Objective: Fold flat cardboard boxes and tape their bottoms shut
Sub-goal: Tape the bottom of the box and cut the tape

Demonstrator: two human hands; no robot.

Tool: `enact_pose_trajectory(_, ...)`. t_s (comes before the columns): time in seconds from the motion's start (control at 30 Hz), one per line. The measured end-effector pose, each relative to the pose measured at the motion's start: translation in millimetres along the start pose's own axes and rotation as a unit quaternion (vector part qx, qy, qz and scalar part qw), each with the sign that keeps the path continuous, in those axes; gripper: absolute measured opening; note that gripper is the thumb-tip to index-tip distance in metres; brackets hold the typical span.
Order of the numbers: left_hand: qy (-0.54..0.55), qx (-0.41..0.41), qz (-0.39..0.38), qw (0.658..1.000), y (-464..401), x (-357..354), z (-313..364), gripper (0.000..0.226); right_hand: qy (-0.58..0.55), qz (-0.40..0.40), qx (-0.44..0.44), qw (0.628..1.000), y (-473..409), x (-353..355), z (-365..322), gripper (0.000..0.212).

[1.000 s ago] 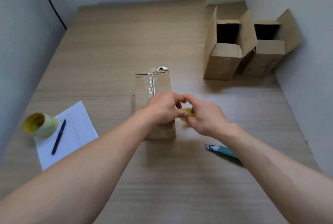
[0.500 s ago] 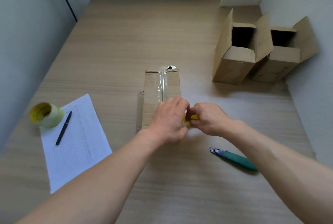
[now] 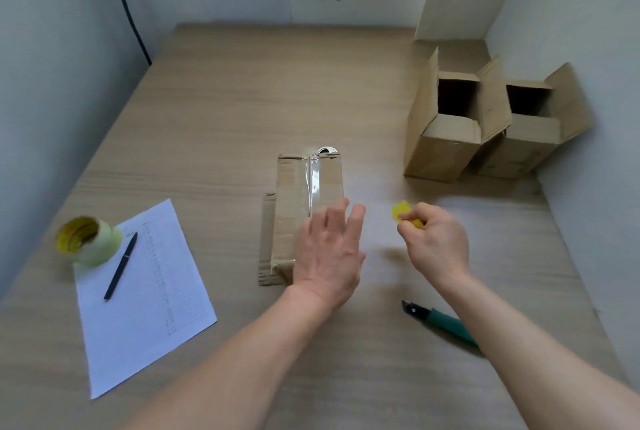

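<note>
Your left hand (image 3: 327, 253) lies with fingers spread and straight over the near end of the cardboard box (image 3: 304, 201); your right hand (image 3: 434, 239) pinches a small yellow piece (image 3: 401, 210), held apart from the box; the box sits mid-counter (image 3: 207, 118), clear tape (image 3: 314, 180) along its seam; two open boxes (image 3: 491, 138) stand far right; a tape roll (image 3: 88, 241) rests left; a green knife (image 3: 445, 322) lies near right.

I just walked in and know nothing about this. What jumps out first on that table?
In the middle, a taped cardboard box lies under an open left hand, while the right hand beside it pinches a small yellow piece. Two open boxes stand in the far right corner. A tape roll sits at the left by a paper sheet.
</note>
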State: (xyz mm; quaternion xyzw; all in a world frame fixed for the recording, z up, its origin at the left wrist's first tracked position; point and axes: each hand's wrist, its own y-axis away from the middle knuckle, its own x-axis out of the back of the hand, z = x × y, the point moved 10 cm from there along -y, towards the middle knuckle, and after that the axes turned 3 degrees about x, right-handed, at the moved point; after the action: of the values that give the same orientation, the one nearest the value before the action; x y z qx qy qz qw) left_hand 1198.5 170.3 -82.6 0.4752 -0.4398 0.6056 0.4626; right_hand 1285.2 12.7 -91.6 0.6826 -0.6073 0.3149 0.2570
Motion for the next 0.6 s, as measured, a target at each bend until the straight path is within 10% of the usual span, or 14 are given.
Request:
enact_pose_trajectory(0.13,-0.044,0.134,-0.088,0.986,19,-30,-39,0.101,-0.100,0.032,-0.073,0.992,29,-7,26,0.015)
enact_pose_trajectory(0.43,0.031,-0.142,-0.199,0.969,-16,14,-85,0.063,-0.188,0.115,-0.090,0.971,32,23,34,0.019)
enact_pose_trajectory(0.6,0.035,0.069,-0.115,0.990,-35,21,-87,0.066,-0.194,0.118,-0.085,0.970,28,26,29,0.016)
